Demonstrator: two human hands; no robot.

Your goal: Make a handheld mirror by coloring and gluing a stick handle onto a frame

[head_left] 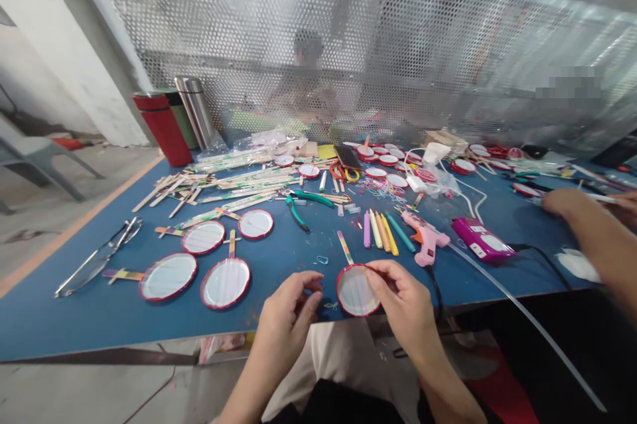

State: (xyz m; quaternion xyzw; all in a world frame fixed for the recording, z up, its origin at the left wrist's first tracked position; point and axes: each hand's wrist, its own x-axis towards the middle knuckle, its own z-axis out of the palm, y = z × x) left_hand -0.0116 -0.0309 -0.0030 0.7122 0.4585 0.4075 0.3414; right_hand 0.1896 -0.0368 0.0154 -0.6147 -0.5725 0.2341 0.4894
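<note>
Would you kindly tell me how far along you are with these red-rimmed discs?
Four red-rimmed discs with stick handles lie finished-looking at the left. In hand is a fifth disc, pinched at its rim by the right hand, with the left hand beside it. Left over: unhandled red rims and loose craft sticks further back.

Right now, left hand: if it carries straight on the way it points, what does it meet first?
Likely the red-rimmed disc held by the right hand. The left hand points up and right toward it, with a small gap. Depth is unclear, so it could pass just above the rim.
</note>
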